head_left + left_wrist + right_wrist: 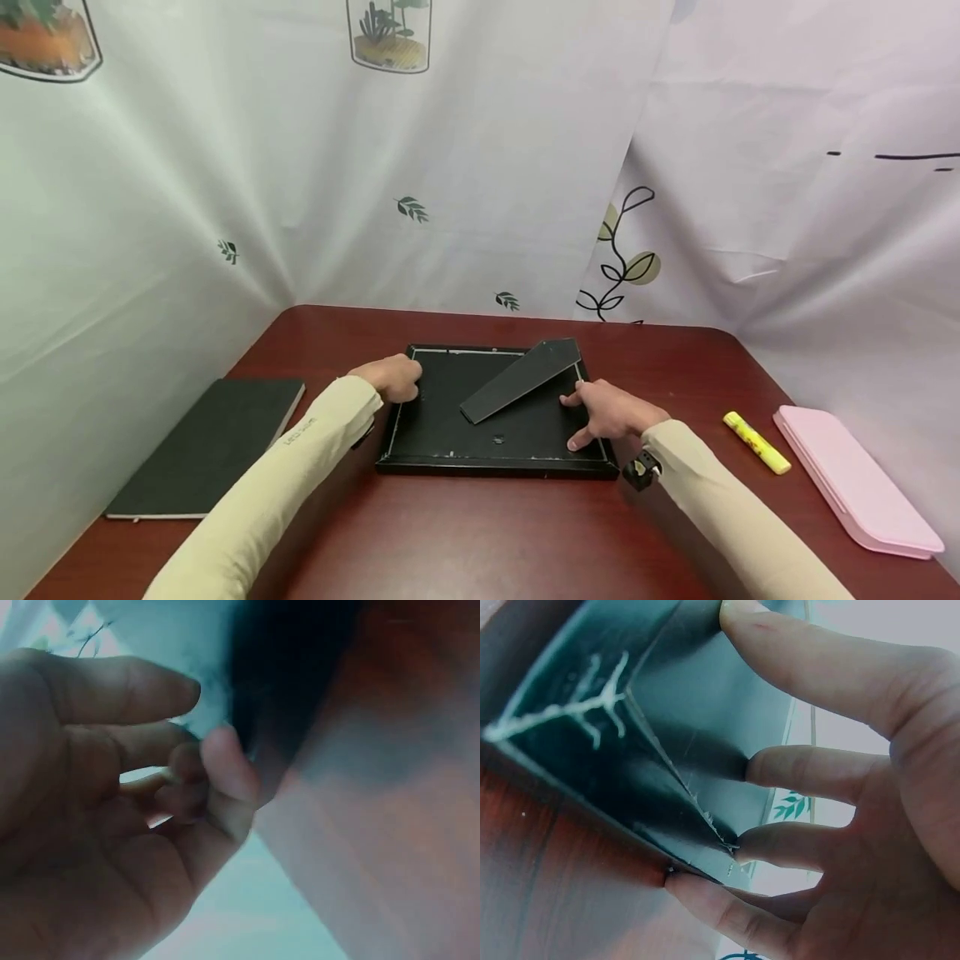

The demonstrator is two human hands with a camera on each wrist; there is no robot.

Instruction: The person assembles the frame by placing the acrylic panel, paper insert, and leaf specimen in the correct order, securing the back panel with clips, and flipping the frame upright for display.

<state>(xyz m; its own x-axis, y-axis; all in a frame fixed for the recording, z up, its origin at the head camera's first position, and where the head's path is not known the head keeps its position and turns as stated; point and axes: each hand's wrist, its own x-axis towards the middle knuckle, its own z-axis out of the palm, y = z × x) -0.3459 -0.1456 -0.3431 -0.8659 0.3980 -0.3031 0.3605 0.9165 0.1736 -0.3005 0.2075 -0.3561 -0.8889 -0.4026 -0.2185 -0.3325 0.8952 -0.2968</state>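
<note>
A black picture frame (pixel 498 468) lies face down on the table, its back panel (pixel 442 433) facing up. A tapered black stand leg (pixel 525 379) slants across the panel. My left hand (pixel 390 377) is at the frame's left edge, fingers curled. In the left wrist view its curled fingers (pixel 229 761) are beside the blurred dark frame, with nothing visible between them and the thumb. My right hand (pixel 611 410) spans the right edge with thumb and fingers spread. In the right wrist view, its thumb and fingertips (pixel 769 761) touch the panel and rim.
A dark notebook (pixel 210 450) lies at the table's left side. On the right are a yellow marker (pixel 757 442) and a pink case (pixel 855 479). White printed cloth (pixel 487 167) hangs behind the reddish-brown table (pixel 480 533).
</note>
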